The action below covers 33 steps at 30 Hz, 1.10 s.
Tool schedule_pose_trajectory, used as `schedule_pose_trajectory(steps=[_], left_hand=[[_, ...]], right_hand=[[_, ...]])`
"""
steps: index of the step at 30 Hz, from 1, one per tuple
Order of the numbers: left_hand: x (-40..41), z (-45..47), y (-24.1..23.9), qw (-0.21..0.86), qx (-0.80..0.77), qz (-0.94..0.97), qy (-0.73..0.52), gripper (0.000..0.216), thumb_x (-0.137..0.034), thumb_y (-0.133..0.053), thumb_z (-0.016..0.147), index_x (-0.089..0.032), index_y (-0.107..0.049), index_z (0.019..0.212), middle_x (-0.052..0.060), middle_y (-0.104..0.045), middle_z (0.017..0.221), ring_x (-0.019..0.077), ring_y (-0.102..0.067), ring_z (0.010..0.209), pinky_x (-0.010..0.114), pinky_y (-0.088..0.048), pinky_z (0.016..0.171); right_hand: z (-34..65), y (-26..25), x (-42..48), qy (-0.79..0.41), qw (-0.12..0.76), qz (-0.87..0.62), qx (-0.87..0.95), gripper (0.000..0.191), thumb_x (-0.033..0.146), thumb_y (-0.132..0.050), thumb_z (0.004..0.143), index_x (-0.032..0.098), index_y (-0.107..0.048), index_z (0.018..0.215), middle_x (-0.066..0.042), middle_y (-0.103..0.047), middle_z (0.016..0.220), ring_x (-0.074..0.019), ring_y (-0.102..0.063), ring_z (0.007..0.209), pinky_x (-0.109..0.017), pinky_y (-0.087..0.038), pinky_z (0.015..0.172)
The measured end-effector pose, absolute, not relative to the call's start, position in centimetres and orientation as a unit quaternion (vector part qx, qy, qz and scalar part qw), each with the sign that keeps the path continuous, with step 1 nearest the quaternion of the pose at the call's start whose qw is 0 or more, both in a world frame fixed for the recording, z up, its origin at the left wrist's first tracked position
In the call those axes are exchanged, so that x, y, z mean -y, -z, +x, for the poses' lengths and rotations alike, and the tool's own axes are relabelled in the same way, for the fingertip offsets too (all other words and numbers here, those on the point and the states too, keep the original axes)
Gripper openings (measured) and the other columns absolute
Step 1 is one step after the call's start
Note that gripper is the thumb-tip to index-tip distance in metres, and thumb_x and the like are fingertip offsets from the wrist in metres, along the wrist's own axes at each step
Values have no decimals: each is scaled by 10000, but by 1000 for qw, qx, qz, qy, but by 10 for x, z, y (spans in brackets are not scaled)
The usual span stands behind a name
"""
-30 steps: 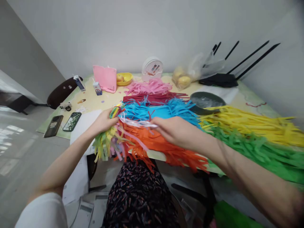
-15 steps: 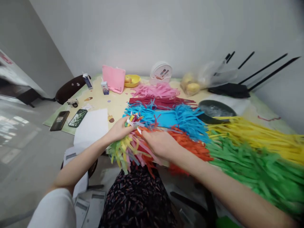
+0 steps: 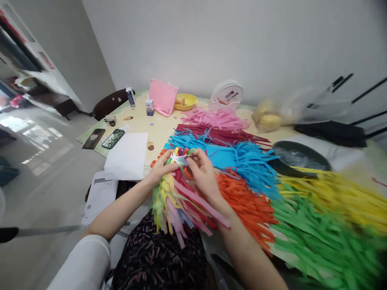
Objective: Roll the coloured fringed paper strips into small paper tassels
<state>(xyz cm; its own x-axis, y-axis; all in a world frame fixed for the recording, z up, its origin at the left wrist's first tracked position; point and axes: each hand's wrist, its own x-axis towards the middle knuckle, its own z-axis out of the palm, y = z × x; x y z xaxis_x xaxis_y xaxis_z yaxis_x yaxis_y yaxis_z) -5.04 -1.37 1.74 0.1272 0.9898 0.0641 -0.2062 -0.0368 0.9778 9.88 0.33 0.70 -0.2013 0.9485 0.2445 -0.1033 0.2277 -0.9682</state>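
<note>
The right hand (image 3: 202, 171) has been brought against the left hand (image 3: 161, 169) at frame centre; both are closed on a limp multicoloured paper-strip bundle (image 3: 178, 201).

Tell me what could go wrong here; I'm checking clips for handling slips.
The left hand and right hand pinch only the top of the mixed strip bundle; loose strips might slip out. The orange strips overhang the table edge and could slide off.
</note>
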Motion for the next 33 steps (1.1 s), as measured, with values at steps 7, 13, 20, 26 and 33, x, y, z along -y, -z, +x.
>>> schedule_pose_trajectory(steps=[7, 13, 20, 26, 33], left_hand=[[20, -46, 5, 525, -420, 281, -685, 484, -448, -853, 596, -179, -712, 973, 37, -749, 898, 179, -685, 833, 258, -497, 795], [31, -61, 22, 421, -452, 254, -744, 408, -485, -757, 742, -157, -678, 970, 54, -742, 918, 185, -685, 930, 255, -501, 849], [47, -103, 16, 552, -424, 220, -683, 567, -341, -841, 616, -197, -592, 1104, 12, -732, 819, 157, -687, 674, 270, -529, 706], [34, -125, 24, 503, -456, 221, -700, 472, -469, -851, 595, -108, -674, 843, 59, -718, 677, 206, -711, 643, 311, -547, 679], [-2, -126, 46, 511, -450, 159, -715, 489, -467, -844, 589, -120, -645, 872, 37, -704, 645, 187, -692, 575, 306, -558, 652]], right_hand=[[62, 17, 26, -338, 507, -405, 682, 401, 446, -487, 941, 203, -612, 1235, -137, -598, 1299, -277, -509, 1264, -478, -385, 1096], [44, 43, 44, -280, 443, -338, 782, 539, 316, -453, 969, 206, -414, 1495, -155, -447, 1485, -280, -370, 1415, -502, -335, 1154], [22, 57, 42, -299, 465, -374, 745, 432, 229, -430, 944, 266, -621, 1330, -117, -620, 1302, -258, -601, 1204, -461, -491, 1033], [-5, 70, 53, -257, 471, -362, 762, 473, 189, -424, 933, 251, -576, 1377, -122, -633, 1296, -259, -589, 1224, -492, -485, 1047], [-12, 76, 49, -250, 418, -365, 793, 474, 184, -382, 960, 224, -550, 1401, -156, -591, 1362, -288, -500, 1316, -537, -429, 1088]])
